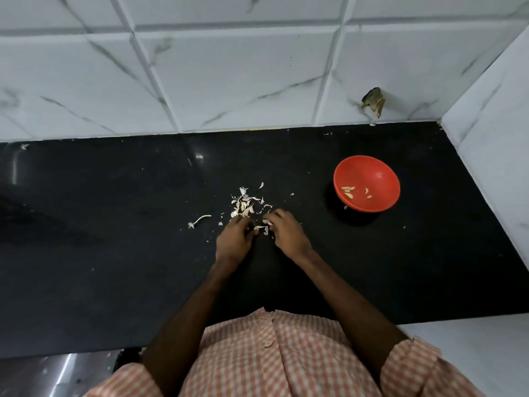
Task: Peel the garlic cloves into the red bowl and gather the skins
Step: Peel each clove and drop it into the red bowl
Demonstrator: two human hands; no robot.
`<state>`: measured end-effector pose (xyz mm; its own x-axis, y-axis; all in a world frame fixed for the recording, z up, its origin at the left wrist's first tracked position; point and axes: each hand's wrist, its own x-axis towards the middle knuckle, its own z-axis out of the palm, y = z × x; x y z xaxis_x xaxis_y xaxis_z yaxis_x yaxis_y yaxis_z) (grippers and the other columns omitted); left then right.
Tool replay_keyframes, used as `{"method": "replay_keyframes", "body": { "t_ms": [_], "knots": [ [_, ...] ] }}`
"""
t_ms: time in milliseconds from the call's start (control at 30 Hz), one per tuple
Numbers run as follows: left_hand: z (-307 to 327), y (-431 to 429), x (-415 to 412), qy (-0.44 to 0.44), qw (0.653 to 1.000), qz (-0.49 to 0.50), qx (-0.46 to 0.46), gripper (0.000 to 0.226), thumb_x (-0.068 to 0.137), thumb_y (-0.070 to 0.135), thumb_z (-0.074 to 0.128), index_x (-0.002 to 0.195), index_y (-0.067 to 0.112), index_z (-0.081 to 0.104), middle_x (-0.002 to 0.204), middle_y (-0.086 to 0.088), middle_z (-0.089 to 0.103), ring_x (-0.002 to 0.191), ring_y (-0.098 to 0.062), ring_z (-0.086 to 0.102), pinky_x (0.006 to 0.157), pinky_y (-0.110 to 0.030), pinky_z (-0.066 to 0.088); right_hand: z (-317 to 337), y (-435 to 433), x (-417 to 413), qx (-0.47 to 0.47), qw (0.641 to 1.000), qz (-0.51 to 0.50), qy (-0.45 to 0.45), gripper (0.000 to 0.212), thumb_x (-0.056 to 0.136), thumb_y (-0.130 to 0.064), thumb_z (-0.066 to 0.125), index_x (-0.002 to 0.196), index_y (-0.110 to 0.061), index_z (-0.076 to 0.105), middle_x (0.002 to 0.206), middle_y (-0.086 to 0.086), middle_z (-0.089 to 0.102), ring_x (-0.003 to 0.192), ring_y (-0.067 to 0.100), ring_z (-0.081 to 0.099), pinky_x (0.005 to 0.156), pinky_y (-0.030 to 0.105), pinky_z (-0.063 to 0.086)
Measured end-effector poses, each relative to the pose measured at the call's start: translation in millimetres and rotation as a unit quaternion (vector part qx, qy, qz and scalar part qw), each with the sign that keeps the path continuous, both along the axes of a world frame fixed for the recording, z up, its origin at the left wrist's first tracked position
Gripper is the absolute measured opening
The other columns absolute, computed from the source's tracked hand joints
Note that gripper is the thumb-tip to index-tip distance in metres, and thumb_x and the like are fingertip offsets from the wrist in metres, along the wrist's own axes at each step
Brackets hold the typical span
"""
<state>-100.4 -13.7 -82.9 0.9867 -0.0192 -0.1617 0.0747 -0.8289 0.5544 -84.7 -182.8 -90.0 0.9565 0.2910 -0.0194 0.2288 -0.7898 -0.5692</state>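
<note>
Currently mid-peel: left hand (233,239) and right hand (287,234) meet fingertip to fingertip, fingers curled, both pinching what looks like a garlic clove (265,224) with its skin half off. It's too small to rule out bare husk. Skins (245,206) are piled just beyond the fingertips, and a stem (200,220) lies out past the left fingers. Red bowl (366,183), with a few peeled cloves (348,191) inside, sits well off beyond the right fingers. Next: strip the last skin, drop the clove in the bowl, sweep the skins together.
</note>
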Motion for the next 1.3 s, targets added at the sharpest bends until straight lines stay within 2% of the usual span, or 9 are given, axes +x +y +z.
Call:
{"method": "replay_keyframes", "body": {
  "t_ms": [100,200,333,467,667,867,967,1067,1300],
  "knots": [
    [0.0,0.2,1.4,-0.001,1.000,-0.001,0.000,0.015,0.096,0.032,0.061,0.108,0.024,0.063,0.114,0.005,0.060,0.103,-0.019,0.060,0.080,-0.038,0.052,-0.1,-1.1,0.3,-0.001,1.000,-0.026,-0.010,0.028,0.093,-0.003,0.064,0.118,-0.014,0.067,0.113,0.005,0.061,0.106,0.025,0.057,0.088,0.040,0.051],
    [0.8,0.6,3.8,0.003,1.000,0.009,-0.011,0.012,0.097,0.028,0.058,0.108,0.024,0.062,0.114,0.007,0.061,0.104,-0.018,0.061,0.082,-0.039,0.052,-0.8,1.0,-1.3,-0.005,0.999,-0.049,-0.010,0.030,0.092,-0.003,0.063,0.120,-0.015,0.062,0.114,0.001,0.063,0.108,0.022,0.056,0.088,0.040,0.052],
    [7.7,2.2,6.8,-0.012,0.999,0.032,-0.042,0.024,0.098,0.026,0.055,0.122,0.026,0.059,0.123,0.007,0.061,0.109,-0.016,0.061,0.087,-0.041,0.052,3.4,4.7,-3.2,0.146,0.976,-0.159,0.004,0.031,0.090,0.005,0.061,0.116,-0.011,0.063,0.098,0.000,0.069,0.095,0.017,0.063,0.086,0.035,0.053],
    [16.0,-0.8,11.2,-0.007,0.998,0.010,-0.063,0.015,0.098,0.030,0.054,0.107,0.025,0.065,0.105,0.004,0.070,0.096,-0.019,0.065,0.082,-0.037,0.052,14.4,11.9,-4.5,0.237,0.953,-0.187,0.026,0.023,0.091,0.009,0.062,0.102,-0.011,0.067,0.093,-0.002,0.068,0.085,0.011,0.068,0.081,0.029,0.057],
    [20.2,1.6,12.3,0.017,0.992,0.009,-0.124,0.020,0.097,0.030,0.054,0.091,0.014,0.065,0.082,-0.002,0.068,0.079,-0.024,0.064,0.069,-0.036,0.048,33.4,31.9,-9.1,0.268,0.949,-0.167,0.025,0.021,0.090,0.007,0.066,0.092,-0.014,0.067,0.091,0.003,0.071,0.075,0.001,0.066,0.069,0.012,0.051],
    [23.9,5.6,10.5,0.045,0.984,-0.008,-0.173,0.022,0.095,0.029,0.053,0.086,0.013,0.066,0.073,0.000,0.065,0.068,-0.018,0.057,0.063,-0.033,0.042,38.8,30.5,-8.3,0.251,0.958,-0.140,0.017,0.020,0.090,0.008,0.064,0.092,-0.010,0.073,0.092,0.003,0.072,0.086,0.016,0.071,0.078,0.031,0.060],
    [27.0,2.2,9.7,0.055,0.971,-0.001,-0.234,0.023,0.087,0.034,0.049,0.075,0.022,0.065,0.069,0.004,0.065,0.063,-0.013,0.056,0.064,-0.032,0.045,42.1,29.4,-7.3,0.252,0.956,-0.151,0.019,0.017,0.089,0.008,0.065,0.091,-0.007,0.074,0.088,0.004,0.073,0.081,0.012,0.070,0.077,0.028,0.059],
    [32.9,-3.1,9.7,0.046,0.956,0.019,-0.288,0.024,0.086,0.025,0.055,0.063,0.024,0.061,0.062,0.005,0.062,0.057,-0.006,0.050,0.059,-0.028,0.041,47.0,28.5,-5.6,0.269,0.951,-0.152,0.021,0.011,0.088,0.007,0.069,0.091,-0.003,0.074,0.087,0.005,0.073,0.079,0.008,0.069,0.076,0.022,0.057],
    [41.3,-7.4,9.1,0.048,0.913,0.083,-0.396,0.025,0.076,0.027,0.055,0.053,0.019,0.059,0.057,-0.007,0.054,0.057,-0.017,0.043,0.054,-0.029,0.033,53.4,27.3,-4.4,0.279,0.949,-0.144,0.010,0.011,0.086,0.005,0.070,0.089,-0.004,0.074,0.086,0.003,0.073,0.082,0.016,0.071,0.078,0.037,0.060]
  ]
}}
